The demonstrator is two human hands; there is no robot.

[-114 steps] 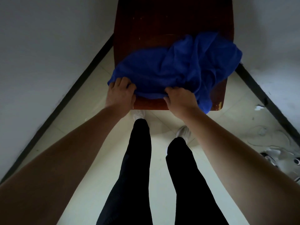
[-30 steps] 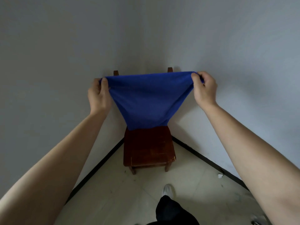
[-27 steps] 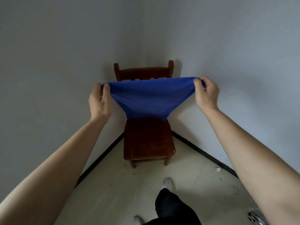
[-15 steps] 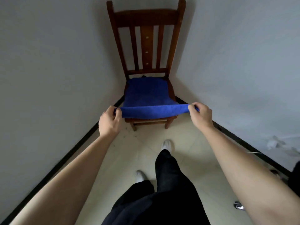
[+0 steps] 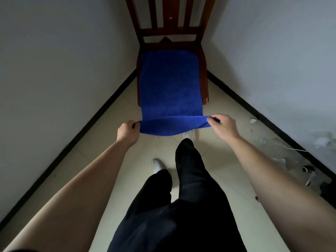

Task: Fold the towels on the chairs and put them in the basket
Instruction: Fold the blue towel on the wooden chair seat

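A blue towel (image 5: 171,84) lies spread flat over the seat of a dark wooden chair (image 5: 203,73) standing in the room's corner. Its near edge hangs past the seat's front and is held up off the floor. My left hand (image 5: 127,132) pinches the near left corner, and my right hand (image 5: 222,126) pinches the near right corner. The strip of towel between my hands sags slightly. No basket is in view.
Grey walls with black skirting close in on both sides of the chair. My legs in black trousers (image 5: 183,197) and white shoes stand on the pale tiled floor. Debris, a cable and small objects (image 5: 307,169) lie along the right wall.
The towel, held up stretched in the air a second ago, has been lowered and laid over the chair seat. My hands have come down and toward me, still holding its corners.
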